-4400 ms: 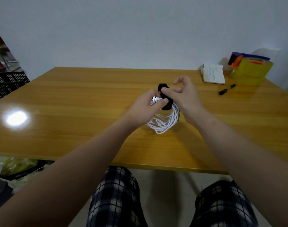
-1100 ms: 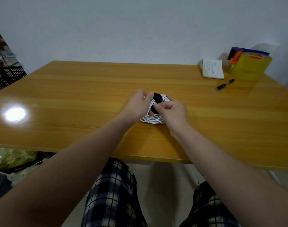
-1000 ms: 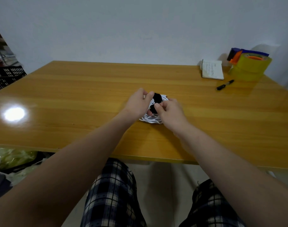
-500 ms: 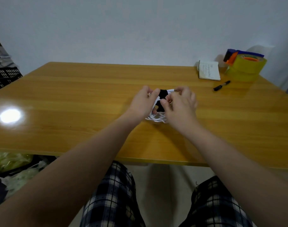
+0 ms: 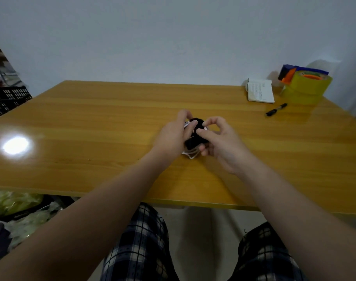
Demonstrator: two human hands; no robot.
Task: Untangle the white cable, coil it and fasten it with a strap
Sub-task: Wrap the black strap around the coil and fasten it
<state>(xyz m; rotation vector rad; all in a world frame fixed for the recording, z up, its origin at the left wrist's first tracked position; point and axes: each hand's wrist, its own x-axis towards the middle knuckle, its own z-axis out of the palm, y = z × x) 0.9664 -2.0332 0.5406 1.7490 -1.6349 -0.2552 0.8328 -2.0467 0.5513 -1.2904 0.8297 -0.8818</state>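
Pinching black strap (image 5: 195,139); notepad (image 5: 260,92) writing illegible.

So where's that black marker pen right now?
In the head view, the black marker pen lies far right on the wooden table, in front of the white notepad and yellow tape roll.

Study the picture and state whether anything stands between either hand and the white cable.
Nothing visible does. The left hand grips the coiled white cable, and the right hand pinches the black strap around it. The marker lies far off to the right.
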